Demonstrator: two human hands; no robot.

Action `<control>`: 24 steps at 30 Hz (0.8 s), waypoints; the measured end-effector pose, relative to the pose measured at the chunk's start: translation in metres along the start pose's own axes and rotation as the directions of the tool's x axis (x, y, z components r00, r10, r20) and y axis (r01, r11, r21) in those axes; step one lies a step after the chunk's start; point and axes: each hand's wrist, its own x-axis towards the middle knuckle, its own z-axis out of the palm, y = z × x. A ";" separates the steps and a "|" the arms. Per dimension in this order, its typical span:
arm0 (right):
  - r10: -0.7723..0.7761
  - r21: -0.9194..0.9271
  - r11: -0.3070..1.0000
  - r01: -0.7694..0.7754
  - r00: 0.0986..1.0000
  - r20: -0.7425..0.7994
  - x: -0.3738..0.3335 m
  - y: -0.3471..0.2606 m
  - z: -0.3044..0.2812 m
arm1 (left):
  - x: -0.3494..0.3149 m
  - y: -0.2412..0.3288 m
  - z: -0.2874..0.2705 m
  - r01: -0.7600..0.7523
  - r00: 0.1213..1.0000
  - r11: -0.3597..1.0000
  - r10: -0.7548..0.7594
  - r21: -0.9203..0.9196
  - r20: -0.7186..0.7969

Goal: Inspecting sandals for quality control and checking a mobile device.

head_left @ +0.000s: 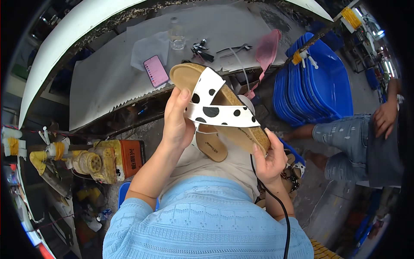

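Between my two hands I hold up a sandal (226,115) with white, black-spotted straps, a tan footbed and a cork-coloured edge. My left hand (177,116) grips it by the toe end and strap side, thumb on top. At the heel end, my right hand (271,156) pinches the sole between thumb and fingers. Below it, a second sandal (212,146) with a similar tan footbed lies on my lap, partly hidden by the first one and my left hand.
Ahead, the bench (103,82) carries a phone (156,71), a clear bottle (177,34), pliers (235,49) and a black tool (202,51). Stacked blue basins (315,82) stand at right, near a seated person (349,142). More sandals (295,172) lie beside me. A yellow machine (97,162) is left.
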 end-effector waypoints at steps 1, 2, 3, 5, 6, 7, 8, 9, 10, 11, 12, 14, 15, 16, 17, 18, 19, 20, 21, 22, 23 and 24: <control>-0.056 -0.077 0.995 0.055 0.998 -0.007 0.000 0.002 -0.001 | 0.000 0.003 0.002 0.001 1.000 1.000 -0.001 0.000 -0.003; -0.054 -0.076 0.996 0.053 0.999 -0.004 0.002 0.002 -0.003 | 0.001 0.005 0.003 0.017 1.000 0.999 -0.017 0.041 0.003; -0.127 -0.155 0.980 0.125 0.992 -0.008 0.005 0.000 -0.006 | 0.002 0.006 0.004 0.033 0.999 0.996 -0.034 0.082 0.008; -0.196 -0.234 0.954 0.189 0.981 -0.005 0.007 0.001 -0.008 | 0.003 0.007 0.003 0.048 0.999 0.997 -0.048 0.068 -0.005; -0.214 -0.216 0.955 0.206 0.977 -0.015 0.008 0.003 -0.007 | 0.003 0.009 0.004 0.040 0.999 0.995 -0.040 0.087 0.003; -0.231 -0.197 0.955 0.222 0.973 -0.025 0.009 0.004 -0.007 | 0.002 0.009 0.005 0.032 0.999 0.994 -0.033 0.107 0.011; -0.226 -0.198 0.956 0.217 0.974 -0.024 0.012 0.003 -0.008 | 0.000 0.009 0.005 0.046 0.999 0.988 -0.048 0.147 0.011; -0.276 -0.231 0.935 0.268 0.961 -0.002 0.017 -0.001 -0.010 | 0.000 0.007 0.004 0.051 0.999 0.988 -0.053 0.147 0.009; -0.325 -0.264 0.910 0.319 0.945 0.022 0.021 -0.002 -0.012 | 0.002 0.003 0.002 0.052 0.999 0.983 -0.049 0.175 -0.024; -0.321 -0.264 0.911 0.316 0.947 0.024 0.022 -0.002 -0.012 | 0.004 0.001 0.001 0.054 0.997 0.978 -0.044 0.202 -0.056; -0.345 -0.272 0.900 0.341 0.938 0.034 0.022 -0.001 -0.012 | 0.004 0.000 0.002 0.079 0.995 0.977 -0.065 0.200 -0.077; -0.368 -0.280 0.888 0.365 0.929 0.042 0.022 -0.001 -0.012 | 0.006 -0.003 0.001 0.096 0.992 0.979 -0.080 0.181 -0.093; -0.358 -0.273 0.892 0.359 0.932 0.056 0.022 -0.001 -0.012 | 0.008 -0.005 0.000 0.111 0.990 0.981 -0.094 0.162 -0.108; -0.349 -0.264 0.897 0.355 0.934 0.070 0.021 -0.001 -0.012 | 0.008 -0.005 -0.001 0.111 0.990 0.980 -0.094 0.163 -0.108; -0.349 -0.263 0.897 0.355 0.935 0.069 0.020 0.000 -0.011 | 0.009 -0.006 -0.002 0.127 0.988 0.977 -0.109 0.171 -0.112; -0.328 -0.231 0.912 0.340 0.941 0.088 0.018 0.002 -0.010 | 0.010 -0.007 -0.003 0.143 0.985 0.974 -0.124 0.178 -0.117; -0.306 -0.198 0.925 0.323 0.946 0.110 0.017 0.003 -0.010 | 0.012 -0.009 -0.006 0.144 0.985 0.973 -0.124 0.178 -0.119; -0.306 -0.196 0.926 0.322 0.946 0.112 0.017 0.001 -0.011 | 0.013 -0.011 -0.010 0.163 0.983 0.968 -0.143 0.191 -0.112; -0.251 -0.190 0.940 0.284 0.951 0.178 0.018 -0.003 -0.012 | 0.013 -0.012 -0.012 0.181 0.981 0.962 -0.162 0.204 -0.106; -0.200 -0.185 0.951 0.247 0.949 0.243 0.020 -0.005 -0.011 | 0.013 -0.012 -0.011 0.167 0.983 0.964 -0.147 0.207 -0.109; -0.204 -0.179 0.951 0.251 0.948 0.245 0.019 -0.005 -0.010 | 0.011 -0.013 -0.008 0.152 0.985 0.966 -0.130 0.211 -0.113; -0.175 -0.204 0.950 0.237 0.944 0.281 0.017 -0.005 -0.010 | 0.010 -0.013 -0.004 0.158 0.985 0.971 -0.142 0.179 -0.101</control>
